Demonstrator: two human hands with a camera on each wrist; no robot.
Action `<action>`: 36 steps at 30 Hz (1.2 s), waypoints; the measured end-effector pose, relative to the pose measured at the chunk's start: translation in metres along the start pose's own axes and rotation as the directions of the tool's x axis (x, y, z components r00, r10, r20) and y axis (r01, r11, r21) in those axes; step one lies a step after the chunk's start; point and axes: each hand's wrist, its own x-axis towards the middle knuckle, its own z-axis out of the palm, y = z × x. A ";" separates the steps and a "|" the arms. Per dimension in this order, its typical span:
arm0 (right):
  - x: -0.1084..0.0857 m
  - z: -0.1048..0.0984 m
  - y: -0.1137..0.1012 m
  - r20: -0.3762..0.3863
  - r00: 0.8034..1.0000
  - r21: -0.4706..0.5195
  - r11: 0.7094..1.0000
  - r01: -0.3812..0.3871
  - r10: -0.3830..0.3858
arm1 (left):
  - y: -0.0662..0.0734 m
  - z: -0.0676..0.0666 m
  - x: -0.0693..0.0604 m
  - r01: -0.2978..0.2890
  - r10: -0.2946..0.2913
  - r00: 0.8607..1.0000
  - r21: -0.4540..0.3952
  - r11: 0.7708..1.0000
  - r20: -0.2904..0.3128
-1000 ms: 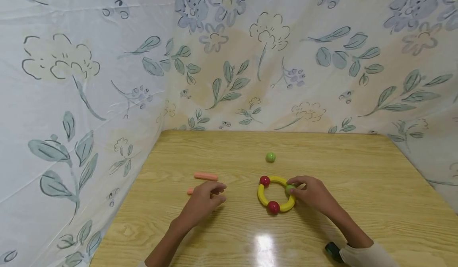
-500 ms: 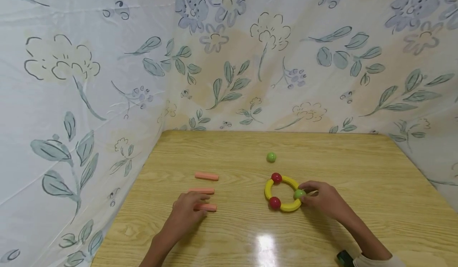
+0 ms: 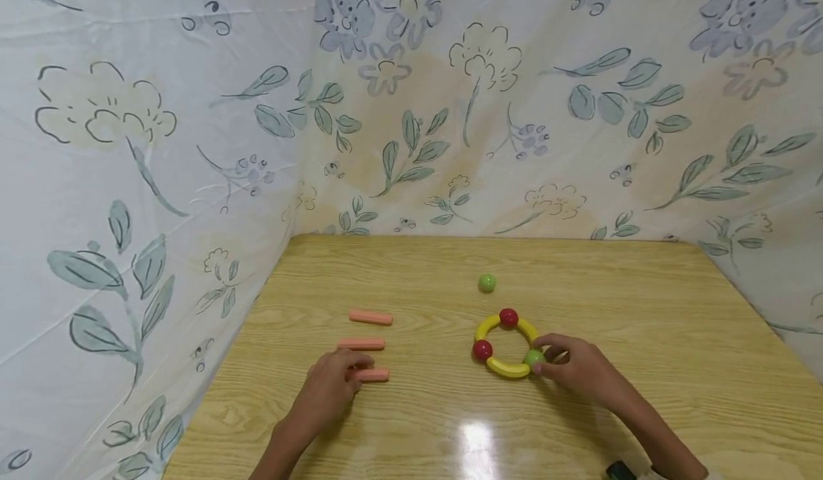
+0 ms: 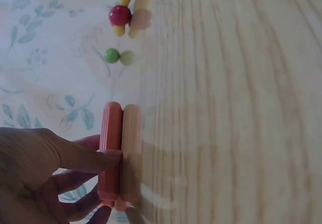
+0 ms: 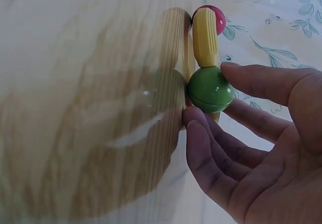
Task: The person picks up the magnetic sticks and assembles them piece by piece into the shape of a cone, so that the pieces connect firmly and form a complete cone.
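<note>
Seeing L hand (image 3: 326, 387) at left, thumb and fingers clamped on nearest orange stick (image 4: 111, 128); can't fully tell far-side contact, fingertips partly hidden behind it in L wrist view. Got that stick, ribbed lengthwise, lying on wood-grain table (image 3: 437, 401). See 2 more just beyond, approx. parallel: middle orange stick (image 3: 361, 344) and far orange stick (image 3: 371, 317). Got R hand (image 3: 581, 369) at right, pinching green ring ball (image 5: 209, 90) w/ thumb on one side, fingertips on opp. side. Have yellow ring (image 3: 508, 370) flat on table btwn hands, just beside R: made of 3 curved yellow pcs w/ balls at joints, incl. far red ball (image 3: 509, 317) and left red ball (image 3: 483, 350). Also see loose green ball (image 3: 486, 282) beyond ring, well apart from both hands. Note floral cloth (image 3: 411, 166) behind table and along left side, plus dark item (image 3: 619, 470) near R wrist at bottom edge, cropped.
</note>
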 end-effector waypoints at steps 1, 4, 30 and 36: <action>0.000 0.000 -0.001 0.006 1.000 0.004 1.000 0.001 -0.001 | 0.000 0.000 0.000 -0.005 0.005 1.000 -0.002 1.000 0.001; -0.002 0.001 -0.002 0.013 1.000 0.009 1.000 -0.004 0.003 | -0.001 0.001 0.001 -0.016 0.016 1.000 -0.006 1.000 0.002; -0.004 0.006 -0.002 -0.013 1.000 0.012 1.000 0.019 -0.019 | 0.030 0.019 0.033 -0.150 0.137 0.986 -0.152 0.977 -0.090; -0.004 0.009 -0.002 -0.009 1.000 0.034 0.999 0.013 -0.012 | 0.044 0.035 0.051 -0.148 0.144 0.989 -0.217 0.965 -0.035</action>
